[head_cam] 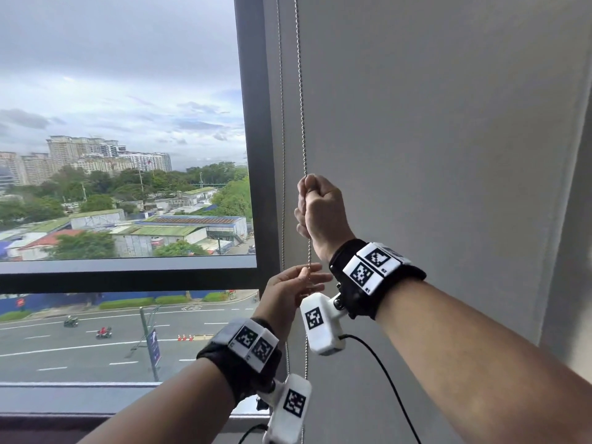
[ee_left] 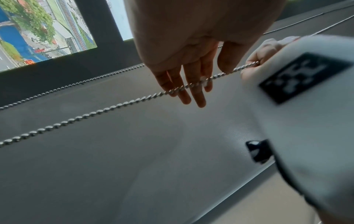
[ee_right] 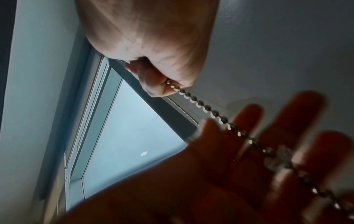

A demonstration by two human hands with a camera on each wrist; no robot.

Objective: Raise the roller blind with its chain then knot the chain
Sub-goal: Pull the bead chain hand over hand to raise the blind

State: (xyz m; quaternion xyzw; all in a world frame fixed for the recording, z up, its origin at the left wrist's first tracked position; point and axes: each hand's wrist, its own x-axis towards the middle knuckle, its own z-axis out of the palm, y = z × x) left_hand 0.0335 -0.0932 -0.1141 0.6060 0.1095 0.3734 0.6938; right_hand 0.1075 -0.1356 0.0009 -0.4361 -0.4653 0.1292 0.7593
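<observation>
A grey roller blind (head_cam: 448, 139) hangs to the right of the bare window pane. Its metal bead chain (head_cam: 301, 123) drops in two strands along the blind's left edge. My right hand (head_cam: 315, 208) grips the right strand in a fist, seen from below in the right wrist view (ee_right: 151, 72). Just under it my left hand (head_cam: 307, 278) has straight, spread fingers (ee_left: 191, 91), and the chain (ee_left: 95, 112) runs across them. A small clear connector (ee_left: 204, 79) sits on the chain at those fingers. The left strand (head_cam: 282, 155) hangs free. The blind's bottom edge is out of view.
The dark window frame (head_cam: 256, 155) stands just left of the chain, with a sill (head_cam: 96, 398) below. The right wrist's white camera box (head_cam: 322, 325) hangs close to my left hand, and its black cable (head_cam: 384, 373) trails down.
</observation>
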